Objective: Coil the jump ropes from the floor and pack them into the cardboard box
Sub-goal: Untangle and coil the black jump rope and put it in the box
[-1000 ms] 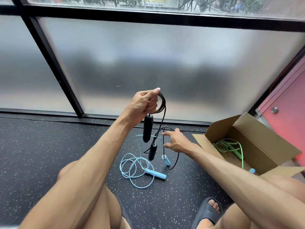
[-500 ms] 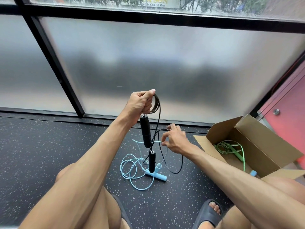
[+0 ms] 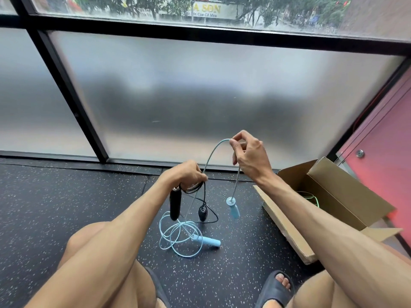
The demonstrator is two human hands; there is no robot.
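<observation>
1. The left grip (image 3: 186,174) is curled tight round the gathered loops of the black jump rope (image 3: 193,189). 1 black handle (image 3: 175,206) hangs below the fist.
2. The right grip (image 3: 249,155) pinches the cord of the blue jump rope (image 3: 178,237) between thumb and fingertips, raised high. 1 blue handle (image 3: 233,207) dangles beneath it, and the remaining cord lies looped on the floor (image 3: 66,196).
3. Both cords look thin, light and limp, likely springy and quick to tangle. The blue cord runs right by the black loops.
4. The handles are the stiff, heavier parts, so they are probably the surest hold.
5. The cardboard box (image 3: 347,196) lies open on the right, with a green rope (image 3: 311,199) inside.
</observation>
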